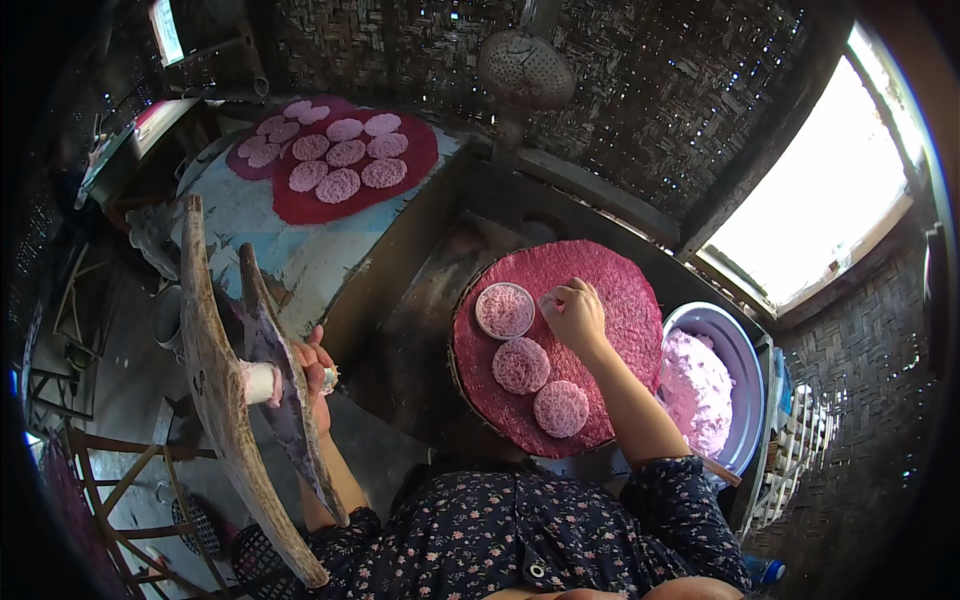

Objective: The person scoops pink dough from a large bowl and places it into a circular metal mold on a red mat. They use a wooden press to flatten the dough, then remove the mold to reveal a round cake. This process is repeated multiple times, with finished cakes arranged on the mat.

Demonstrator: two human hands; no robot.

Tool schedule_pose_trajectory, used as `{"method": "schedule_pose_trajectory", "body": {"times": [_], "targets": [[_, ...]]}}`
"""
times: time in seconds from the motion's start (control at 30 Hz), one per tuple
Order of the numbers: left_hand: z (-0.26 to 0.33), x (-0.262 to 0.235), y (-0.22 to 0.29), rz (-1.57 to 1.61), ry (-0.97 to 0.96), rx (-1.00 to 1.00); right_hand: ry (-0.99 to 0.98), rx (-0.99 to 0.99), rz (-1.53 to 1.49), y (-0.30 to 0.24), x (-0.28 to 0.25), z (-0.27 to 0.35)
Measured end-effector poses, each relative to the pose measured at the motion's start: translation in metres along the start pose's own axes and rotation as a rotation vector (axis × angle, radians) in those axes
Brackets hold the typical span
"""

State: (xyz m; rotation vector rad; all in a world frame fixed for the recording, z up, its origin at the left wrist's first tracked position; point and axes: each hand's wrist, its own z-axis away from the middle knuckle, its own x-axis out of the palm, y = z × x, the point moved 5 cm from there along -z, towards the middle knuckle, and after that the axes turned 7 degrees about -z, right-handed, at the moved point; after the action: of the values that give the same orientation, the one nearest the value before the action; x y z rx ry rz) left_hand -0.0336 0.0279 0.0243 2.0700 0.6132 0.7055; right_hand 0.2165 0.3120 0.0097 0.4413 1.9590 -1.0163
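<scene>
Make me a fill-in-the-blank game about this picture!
1. The wooden press is in the person's ____ hand.
2. Besides the noodle disc inside the white ring, the round mat holds ____ more.
3. The basin of pink dough stands to the ____ of the mat.
4. Small ____ dot the person's dark shirt.

Missing words: left; two; right; flowers.

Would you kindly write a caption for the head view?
Left hand holds a wooden tool; right hand is near a ring on a pink mat.

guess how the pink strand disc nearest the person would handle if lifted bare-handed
The pink strand disc may well sag or crumble, as it looks like loosely tangled thin strands with nothing around its edge. Lying flat on the red round mat, it probably won't roll.
</scene>
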Motion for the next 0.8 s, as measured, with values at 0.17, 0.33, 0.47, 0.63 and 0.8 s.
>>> {"method": "schedule_pose_trajectory", "body": {"times": [0.17, 0.33, 0.47, 0.63, 0.8], "targets": [[-0.002, 0.006, 0.008, -0.037, 0.024, 0.028, -0.077, 0.069, 0.085, 0.009, 0.017, -0.012], [-0.002, 0.005, 0.007, -0.075, -0.002, 0.017, -0.055, -0.077, 0.095, -0.002, 0.013, -0.012], [-0.006, 0.003, 0.006, -0.047, -0.037, 0.039, 0.002, -0.109, 0.078, -0.009, 0.002, -0.015], [-0.005, 0.004, 0.005, -0.032, -0.016, 0.042, 0.006, -0.116, 0.04, -0.012, -0.001, -0.021], [-0.007, 0.006, 0.006, -0.057, -0.044, 0.061, 0.017, -0.133, 0.014, -0.015, 0.005, -0.024]]}}
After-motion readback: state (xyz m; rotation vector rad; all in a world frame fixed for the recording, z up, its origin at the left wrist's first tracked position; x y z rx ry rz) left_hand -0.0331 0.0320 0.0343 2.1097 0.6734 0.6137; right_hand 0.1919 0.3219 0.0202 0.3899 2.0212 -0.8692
